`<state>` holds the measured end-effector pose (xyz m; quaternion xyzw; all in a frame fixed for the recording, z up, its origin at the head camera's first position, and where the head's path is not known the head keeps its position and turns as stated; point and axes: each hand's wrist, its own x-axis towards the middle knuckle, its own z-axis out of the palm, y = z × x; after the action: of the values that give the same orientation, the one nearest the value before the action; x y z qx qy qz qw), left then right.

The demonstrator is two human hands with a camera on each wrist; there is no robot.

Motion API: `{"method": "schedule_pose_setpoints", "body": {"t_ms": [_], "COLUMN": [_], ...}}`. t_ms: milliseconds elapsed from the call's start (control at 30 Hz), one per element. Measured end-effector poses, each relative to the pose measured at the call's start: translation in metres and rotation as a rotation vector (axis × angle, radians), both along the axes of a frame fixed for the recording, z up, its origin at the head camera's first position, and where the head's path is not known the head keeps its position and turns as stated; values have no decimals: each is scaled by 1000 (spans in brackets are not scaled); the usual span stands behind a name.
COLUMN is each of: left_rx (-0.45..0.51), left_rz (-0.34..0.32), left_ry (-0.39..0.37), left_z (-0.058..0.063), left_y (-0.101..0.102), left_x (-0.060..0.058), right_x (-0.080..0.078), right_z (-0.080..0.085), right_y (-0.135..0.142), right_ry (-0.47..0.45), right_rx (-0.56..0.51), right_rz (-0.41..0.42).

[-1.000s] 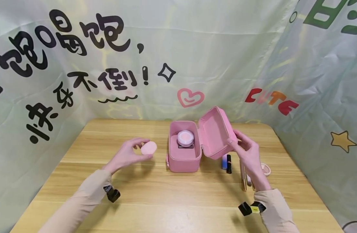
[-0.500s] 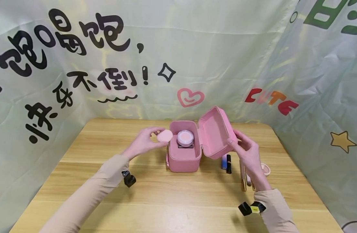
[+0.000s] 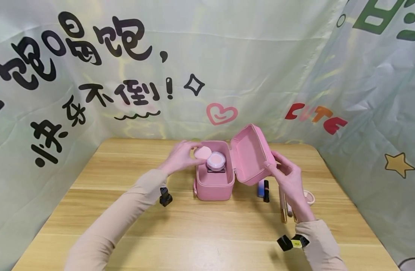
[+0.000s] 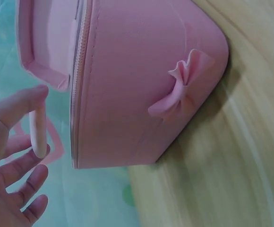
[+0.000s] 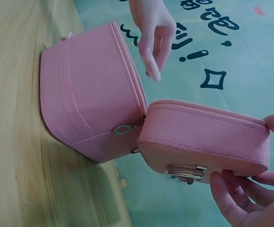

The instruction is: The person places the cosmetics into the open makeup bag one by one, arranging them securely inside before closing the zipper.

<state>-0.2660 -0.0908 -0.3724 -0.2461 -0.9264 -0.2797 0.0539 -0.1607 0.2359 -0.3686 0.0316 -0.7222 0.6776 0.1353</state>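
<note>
Nearest, the right hand's [image 3: 290,180] fingers grip the lid [image 3: 249,158], unmoved. Beyond, the left hand [image 3: 181,156] pinches the disc [image 3: 202,153] between thumb and fingers; it has moved from beside the box [image 3: 214,192] to above its opening, near the compact [image 3: 216,161], seemingly past the rim but not released.

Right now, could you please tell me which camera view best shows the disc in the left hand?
The head view: the disc shows nearly its whole round face. The left wrist view shows it edge-on, between thumb and fingers; in the right wrist view I cannot make it out.
</note>
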Motion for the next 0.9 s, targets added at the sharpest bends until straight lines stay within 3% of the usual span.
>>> {"method": "schedule_pose_setpoints", "body": {"t_ms": [300,900], "left_rx": [-168,-364], "left_rz": [-26,-26], "left_ry": [17,-28], "left_z": [1,-2], "left_y": [23,53], "left_x": [-13,-25], "right_x": [0,0], "right_z": [-1,0], "right_y": [1,-2], "right_ry": [18,17], "right_rx": [0,-31], "right_rz": [12,7]}}
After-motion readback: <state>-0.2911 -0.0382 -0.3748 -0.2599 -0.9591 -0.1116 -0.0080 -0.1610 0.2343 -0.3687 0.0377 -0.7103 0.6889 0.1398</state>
